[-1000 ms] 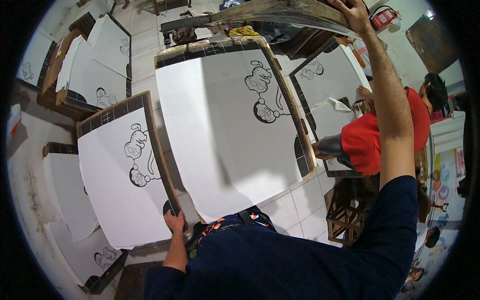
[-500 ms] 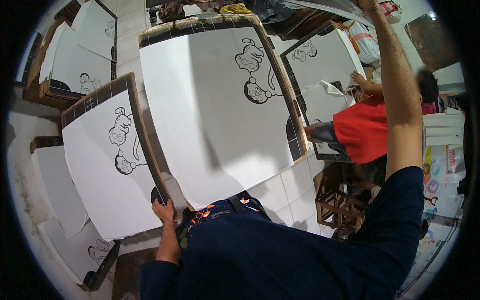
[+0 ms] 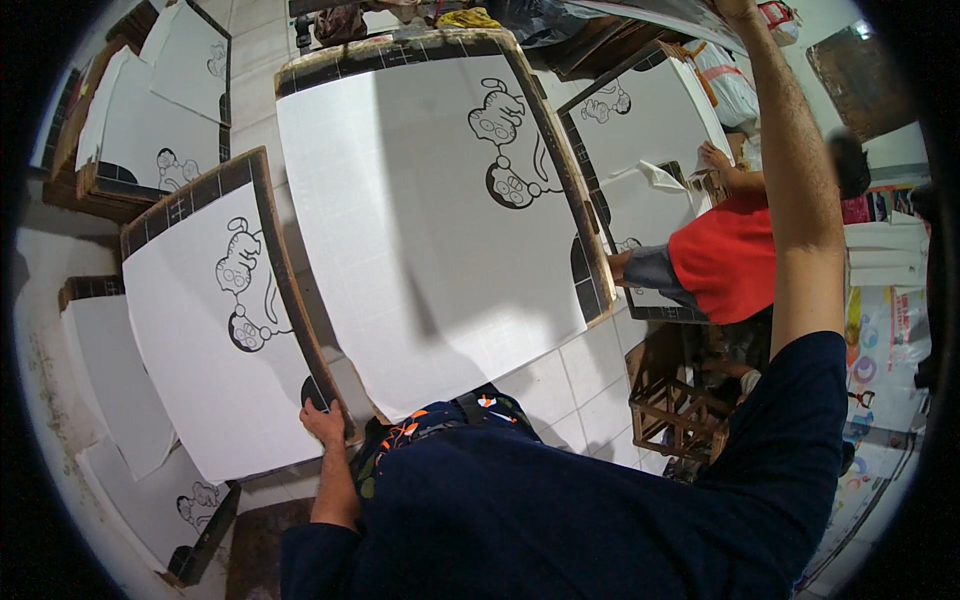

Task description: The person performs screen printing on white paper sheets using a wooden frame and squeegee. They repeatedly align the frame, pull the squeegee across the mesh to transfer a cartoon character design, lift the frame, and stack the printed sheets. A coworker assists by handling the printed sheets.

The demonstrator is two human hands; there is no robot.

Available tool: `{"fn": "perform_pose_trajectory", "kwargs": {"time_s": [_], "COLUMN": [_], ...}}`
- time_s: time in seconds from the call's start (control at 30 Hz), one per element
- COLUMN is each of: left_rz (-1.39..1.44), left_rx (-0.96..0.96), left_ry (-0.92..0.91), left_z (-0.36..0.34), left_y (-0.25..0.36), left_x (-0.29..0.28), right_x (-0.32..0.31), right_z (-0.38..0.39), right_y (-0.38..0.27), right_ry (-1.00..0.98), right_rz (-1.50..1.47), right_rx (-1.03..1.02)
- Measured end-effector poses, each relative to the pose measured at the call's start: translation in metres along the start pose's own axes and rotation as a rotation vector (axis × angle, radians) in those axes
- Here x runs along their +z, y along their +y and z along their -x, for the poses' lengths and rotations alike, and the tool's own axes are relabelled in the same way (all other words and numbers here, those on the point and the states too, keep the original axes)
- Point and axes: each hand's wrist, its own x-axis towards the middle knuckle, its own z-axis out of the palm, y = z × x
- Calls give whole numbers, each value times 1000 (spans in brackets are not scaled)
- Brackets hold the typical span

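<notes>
My left hand [image 3: 325, 423] grips the near right corner of a dark-edged board [image 3: 270, 208]. Over that board lies a white sheet [image 3: 195, 370] with a black outline drawing [image 3: 240, 270] of cartoon animals. At the top right, my raised right hand [image 3: 737, 8] holds the edge of a pale, translucent framed panel [image 3: 665, 18]; the picture's rim cuts off part of the hand. Straight ahead of me, a larger board [image 3: 565, 165] bears another white sheet [image 3: 440, 230] with the same kind of drawing.
A person in a red top [image 3: 722, 262] leans over a board [image 3: 650, 120] on the right, one hand [image 3: 715, 157] at its edge. More sheet-covered boards [image 3: 145, 125] stand along the left. A wooden crate-like stand [image 3: 680, 415] sits on the tiled floor [image 3: 560, 380].
Both my hands keep their places; the view has shifted very slightly. The other person's head has moved slightly, and the sheets look unchanged.
</notes>
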Motion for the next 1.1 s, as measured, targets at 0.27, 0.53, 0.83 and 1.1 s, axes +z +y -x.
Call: {"fn": "perform_pose_trajectory", "kwargs": {"time_s": [0.27,0.53,0.83,1.1], "left_rz": [-16,-29,-270,-340], "left_rx": [-8,-25,68,123], "left_ry": [-29,-43,-13,-16], "left_z": [6,8,19,28], "left_y": [2,9,9,24], "left_x": [0,-4,-12,-23], "right_x": [1,2,-1,1], "right_z": [-3,-5,-6,-6], "right_y": [4,4,7,-6], "right_ry": [-8,1,-5,-35], "right_rz": [-55,-33,-23,-36], "right_rx": [2,-19,30,-9]}}
